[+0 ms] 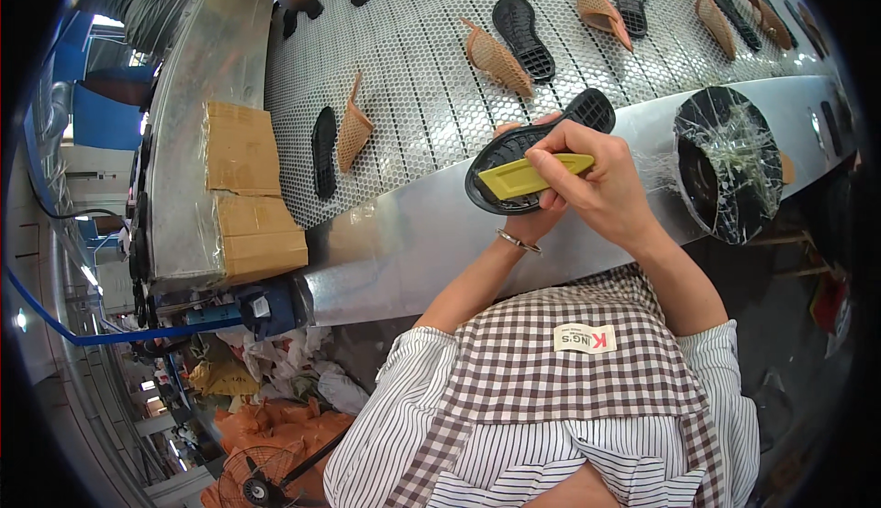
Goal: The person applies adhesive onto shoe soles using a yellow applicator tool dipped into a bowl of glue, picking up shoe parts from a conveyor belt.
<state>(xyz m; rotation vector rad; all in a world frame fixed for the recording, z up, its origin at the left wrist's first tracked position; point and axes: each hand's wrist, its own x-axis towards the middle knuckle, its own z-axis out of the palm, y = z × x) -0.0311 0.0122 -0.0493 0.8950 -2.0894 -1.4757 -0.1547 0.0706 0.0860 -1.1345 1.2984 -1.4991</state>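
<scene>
A black shoe sole (588, 113) is held up over the metal ledge, its ribbed and gridded inner side facing up. My left hand (535, 223) grips it from below, mostly hidden behind the sole, with a bracelet on that wrist. My right hand (601, 182) pinches a flat yellow-green tool (523, 178) with a bevelled face, which lies over the wide end of the sole. The tool's underside is out of sight, so I cannot tell its exact kind.
A honeycomb-patterned conveyor (413, 86) carries several black soles (525, 35) and tan woven uppers (496, 60). A round black container (730, 164) covered in clear strands sits on the metal ledge (395, 242) at right. Cardboard (243, 150) covers the left frame; a fan (262, 490) stands lower left.
</scene>
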